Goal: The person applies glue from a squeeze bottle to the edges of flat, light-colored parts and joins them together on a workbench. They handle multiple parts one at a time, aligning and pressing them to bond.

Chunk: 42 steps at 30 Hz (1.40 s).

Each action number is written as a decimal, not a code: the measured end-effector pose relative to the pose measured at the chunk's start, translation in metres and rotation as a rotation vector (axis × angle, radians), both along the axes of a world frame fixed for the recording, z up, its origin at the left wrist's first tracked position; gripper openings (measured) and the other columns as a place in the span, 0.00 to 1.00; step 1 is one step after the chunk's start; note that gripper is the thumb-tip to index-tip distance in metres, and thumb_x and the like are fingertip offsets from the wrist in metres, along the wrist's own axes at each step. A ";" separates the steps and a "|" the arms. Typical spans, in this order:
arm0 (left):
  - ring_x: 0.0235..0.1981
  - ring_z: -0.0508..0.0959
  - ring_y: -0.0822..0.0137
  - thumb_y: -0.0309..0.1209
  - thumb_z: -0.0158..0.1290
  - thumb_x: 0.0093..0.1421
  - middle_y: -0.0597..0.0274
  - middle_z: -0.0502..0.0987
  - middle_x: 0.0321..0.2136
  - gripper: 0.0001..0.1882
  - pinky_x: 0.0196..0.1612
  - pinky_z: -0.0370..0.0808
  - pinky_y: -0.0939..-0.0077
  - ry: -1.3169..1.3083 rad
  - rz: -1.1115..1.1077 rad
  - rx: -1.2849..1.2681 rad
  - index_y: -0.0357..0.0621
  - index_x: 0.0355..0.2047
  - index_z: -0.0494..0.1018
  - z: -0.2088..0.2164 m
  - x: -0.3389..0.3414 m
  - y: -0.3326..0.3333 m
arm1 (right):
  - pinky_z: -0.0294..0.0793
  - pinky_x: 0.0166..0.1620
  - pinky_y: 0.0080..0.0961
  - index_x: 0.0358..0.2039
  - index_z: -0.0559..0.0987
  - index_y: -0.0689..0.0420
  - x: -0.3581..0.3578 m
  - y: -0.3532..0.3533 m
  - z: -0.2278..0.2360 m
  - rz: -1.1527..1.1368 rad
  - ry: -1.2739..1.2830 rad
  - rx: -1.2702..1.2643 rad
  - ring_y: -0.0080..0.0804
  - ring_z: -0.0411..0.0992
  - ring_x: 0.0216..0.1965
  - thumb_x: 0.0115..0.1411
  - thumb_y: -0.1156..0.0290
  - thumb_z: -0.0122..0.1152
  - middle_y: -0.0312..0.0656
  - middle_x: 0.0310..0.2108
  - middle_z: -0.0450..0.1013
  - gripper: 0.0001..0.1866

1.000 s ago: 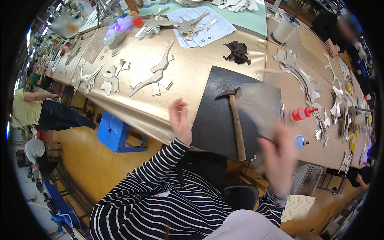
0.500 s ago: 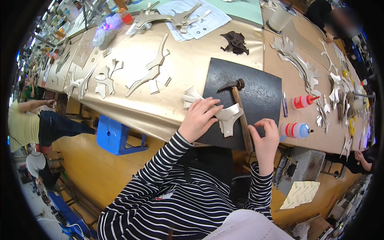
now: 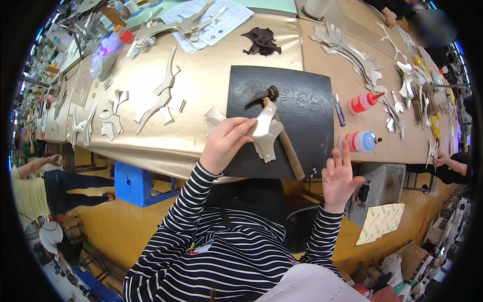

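Observation:
My left hand point(image 3: 221, 145) pinches the edge of a branched cream leather-like piece point(image 3: 266, 135), lifted and tilted over a black mat point(image 3: 307, 103). More pale pieces point(image 3: 215, 117) lie just beyond that hand, partly hidden by it. On the mat rests a hammer point(image 3: 289, 150), its dark head at the far end and its wooden handle toward me; the held piece covers part of the handle. Off the mat's near right corner, my right hand point(image 3: 338, 182) is open and holds nothing, index finger and thumb stretched out. The blue-capped squeeze bottle is nearest to it.
Right of the mat are a slim knife-like tool point(image 3: 339, 110), a red squeeze bottle point(image 3: 363, 103) and a clear bottle point(image 3: 358, 142) with blue liquid. Cream cut pieces point(image 3: 160, 103) lie leftward, dark scraps point(image 3: 261, 41) behind. A blue stool point(image 3: 132, 183) stands left. Other people work at both sides.
My left hand has raised the cream piece from the mat and tilted it. My right hand has moved away from the hammer handle and opened. The whole view has shifted.

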<state>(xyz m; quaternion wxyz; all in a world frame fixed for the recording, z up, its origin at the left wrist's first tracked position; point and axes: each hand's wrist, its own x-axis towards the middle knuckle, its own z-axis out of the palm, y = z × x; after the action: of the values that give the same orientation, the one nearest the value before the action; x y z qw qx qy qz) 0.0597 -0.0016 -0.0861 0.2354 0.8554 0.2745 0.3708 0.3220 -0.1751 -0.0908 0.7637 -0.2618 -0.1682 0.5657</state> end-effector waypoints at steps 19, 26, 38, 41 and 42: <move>0.31 0.73 0.74 0.27 0.44 0.66 0.59 0.74 0.32 0.21 0.32 0.70 0.82 -0.449 -0.232 -1.541 0.32 0.58 0.62 0.042 -0.010 -0.031 | 0.60 0.27 0.19 0.52 0.69 0.58 0.034 0.024 -0.016 -0.012 0.627 0.143 0.23 0.59 0.26 0.55 0.59 0.61 0.39 0.45 0.70 0.26; 0.24 0.75 0.78 0.28 0.55 0.62 0.64 0.77 0.27 0.14 0.27 0.74 0.84 0.119 -0.313 -1.456 0.30 0.44 0.75 0.059 0.009 -0.008 | 0.78 0.45 0.30 0.58 0.61 0.68 0.001 0.017 0.030 0.293 0.190 -0.024 0.37 0.76 0.41 0.47 0.56 0.69 0.58 0.59 0.61 0.44; 0.31 0.79 0.68 0.46 0.39 0.70 0.59 0.76 0.32 0.28 0.35 0.77 0.84 -0.760 -0.764 -1.787 0.33 0.56 0.64 0.030 0.015 0.020 | 0.64 0.61 0.29 0.63 0.59 0.64 -0.035 0.023 0.032 0.497 -0.023 -0.117 0.33 0.66 0.58 0.48 0.59 0.66 0.47 0.59 0.65 0.45; 0.46 0.75 0.63 0.47 0.41 0.69 0.53 0.75 0.42 0.28 0.51 0.74 0.73 -1.144 -0.258 -1.614 0.33 0.56 0.64 0.006 0.031 -0.024 | 0.67 0.59 0.30 0.62 0.60 0.68 -0.043 0.029 0.035 0.403 0.049 -0.129 0.36 0.66 0.58 0.41 0.55 0.67 0.50 0.61 0.62 0.50; 0.55 0.68 0.60 0.47 0.42 0.68 0.51 0.71 0.51 0.28 0.62 0.64 0.65 -1.340 -0.581 -1.688 0.33 0.57 0.63 0.003 0.033 -0.031 | 0.67 0.59 0.30 0.62 0.60 0.67 -0.046 0.032 0.037 0.386 0.059 -0.115 0.34 0.66 0.57 0.43 0.55 0.67 0.48 0.61 0.62 0.49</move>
<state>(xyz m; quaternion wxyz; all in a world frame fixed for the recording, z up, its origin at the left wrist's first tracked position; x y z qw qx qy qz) 0.0930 -0.0328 -0.0829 0.9192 0.0801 0.0454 0.3828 0.2763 -0.1435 -0.0538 0.6293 -0.2514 -0.1602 0.7177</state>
